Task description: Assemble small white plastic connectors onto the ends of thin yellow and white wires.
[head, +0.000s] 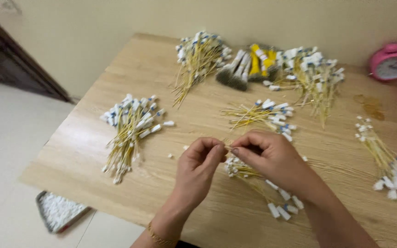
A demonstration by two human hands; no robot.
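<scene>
Two hands meet over the middle of the wooden bench. Several heaps of thin yellow wires with white tips lie on this bench: one heap at the left, one at the far side, one at the far right, a smaller heap in the middle, and one at the right edge. A pink alarm clock stands in the far right corner. On the floor at the near left rests a tray of white pieces. The left hand and the right hand each close their grip on a single thin wire, pinched between fingertips, just above a loose bundle.
</scene>
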